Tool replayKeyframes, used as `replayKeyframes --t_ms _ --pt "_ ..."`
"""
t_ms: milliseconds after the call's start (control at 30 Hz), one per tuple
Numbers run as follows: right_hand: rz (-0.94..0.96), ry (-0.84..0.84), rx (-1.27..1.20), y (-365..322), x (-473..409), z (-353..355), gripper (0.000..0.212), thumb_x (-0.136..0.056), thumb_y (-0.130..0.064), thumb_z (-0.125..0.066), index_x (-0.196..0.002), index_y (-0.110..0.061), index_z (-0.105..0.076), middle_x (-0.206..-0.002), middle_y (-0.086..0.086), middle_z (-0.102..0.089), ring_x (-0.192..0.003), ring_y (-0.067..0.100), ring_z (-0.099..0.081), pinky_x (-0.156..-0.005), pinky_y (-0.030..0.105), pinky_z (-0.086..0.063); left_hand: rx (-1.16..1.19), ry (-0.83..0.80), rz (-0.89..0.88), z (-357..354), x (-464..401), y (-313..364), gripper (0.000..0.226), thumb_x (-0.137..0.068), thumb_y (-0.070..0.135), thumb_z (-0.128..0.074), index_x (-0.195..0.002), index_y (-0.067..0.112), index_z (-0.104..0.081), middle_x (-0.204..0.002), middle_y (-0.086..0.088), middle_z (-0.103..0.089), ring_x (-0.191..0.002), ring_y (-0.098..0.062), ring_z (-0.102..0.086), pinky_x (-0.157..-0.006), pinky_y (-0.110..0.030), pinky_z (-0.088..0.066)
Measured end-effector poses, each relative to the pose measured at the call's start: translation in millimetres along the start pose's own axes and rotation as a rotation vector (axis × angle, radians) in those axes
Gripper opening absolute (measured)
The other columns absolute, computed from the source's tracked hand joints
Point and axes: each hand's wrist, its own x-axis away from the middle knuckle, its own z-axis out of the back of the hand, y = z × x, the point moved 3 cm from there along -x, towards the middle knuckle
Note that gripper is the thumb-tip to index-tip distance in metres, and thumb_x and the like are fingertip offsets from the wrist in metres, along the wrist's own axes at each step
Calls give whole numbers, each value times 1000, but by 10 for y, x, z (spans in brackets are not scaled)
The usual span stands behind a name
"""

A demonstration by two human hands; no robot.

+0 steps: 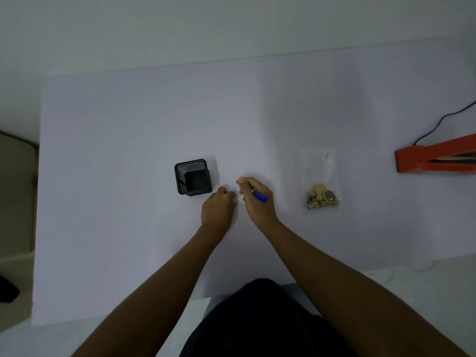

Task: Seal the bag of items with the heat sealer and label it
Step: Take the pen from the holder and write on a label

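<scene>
Both hands are meeting mid-desk: right hand is gripping a blue pen, left hand is curled, perhaps pinning a label. Clear plastic bag is lying right, nearer the right hand.

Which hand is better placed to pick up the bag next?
Right. The right hand is on the bag's side, though holding a blue pen; the left hand sits farther away.

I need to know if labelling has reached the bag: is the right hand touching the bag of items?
Apart. The head view shows bare table between the right hand, holding a blue pen, and the bag.
</scene>
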Motion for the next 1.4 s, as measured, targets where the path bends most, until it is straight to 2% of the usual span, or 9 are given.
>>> replayKeyframes --t_ms 200,333,500,700,800,900,1000,1167,1400 --pt "74 -9 88 35 -96 -196 28 -101 -30 -54 -102 -7 -70 -95 9 -74 -85 19 -71 -83 29 -60 28 7 27 -5 5 13 8 -91 15 -66 -91 11 -73 -81 -6 -64 -66 -18 -60 -60 -25 -48" --pt "112 -13 123 68 -96 -198 25 -101 -27 -55 -100 -6 -70 -93 9 -73 -84 17 -70 -81 26 -59 96 24 11 -1 3 22 4 -89 9 -67 -90 8 -71 -81 -9 -63 -66 -20 -59 -60 -28 -52" --pt "132 -8 111 148 -68 -181 27 -98 -27 -61 -77 -11 -65 -70 3 -65 -65 15 -63 -67 23 -55 63 24 -1 -26 48 3 6 -87 10 -68 -83 10 -72 -76 -5 -66 -62 -20 -60 -55 -37 -56" --pt "0 16 163 294 9 -202 46 -97 -44 -58 -57 -23 -57 -60 1 -60 -59 17 -61 -68 28 -55 111 28 -45 9 175 80 4 -84 6 -71 -84 7 -75 -78 -8 -73 -63 -23 -67 -58 -33 -57" --pt "42 26 216 335 46 -195 44 -99 -43 -54 -60 -25 -57 -61 0 -60 -59 16 -60 -68 27 -54 89 -4 -31 3 175 68 10 -90 9 -66 -86 8 -75 -82 -9 -71 -68 -23 -66 -62 -35 -58" --pt "64 21 221 376 65 -171 42 -101 -39 -54 -67 -16 -63 -63 0 -62 -61 14 -61 -66 20 -51 91 -13 -17 24 136 80 13 -93 10 -62 -87 8 -73 -81 -8 -68 -67 -22 -64 -60 -31 -54" --pt "85 11 204 402 49 -146 38 -100 -33 -56 -68 -14 -66 -64 1 -65 -61 15 -63 -64 23 -53 131 -26 56 0 98 60 16 -94 13 -59 -84 10 -71 -81 -6 -65 -66 -20 -61 -58 -26 -46" --pt "94 -3 218 445 21 -128 39 -100 -26 -57 -69 -5 -67 -65 9 -67 -60 21 -63 -59 26 -52 209 -54 181 -27 49 4 14 -91 18 -61 -79 12 -66 -81 -5 -66 -68 -21 -63 -65 -36 -55" --pt "121 -29 300 501 -5 -158 38 -100 -23 -56 -68 -5 -66 -64 9 -65 -58 19 -59 -57 21 -47 202 -127 239 -7 -47 6 11 -87 16 -63 -78 11 -67 -80 -7 -69 -72 -26 -66 -68 -38 -56"
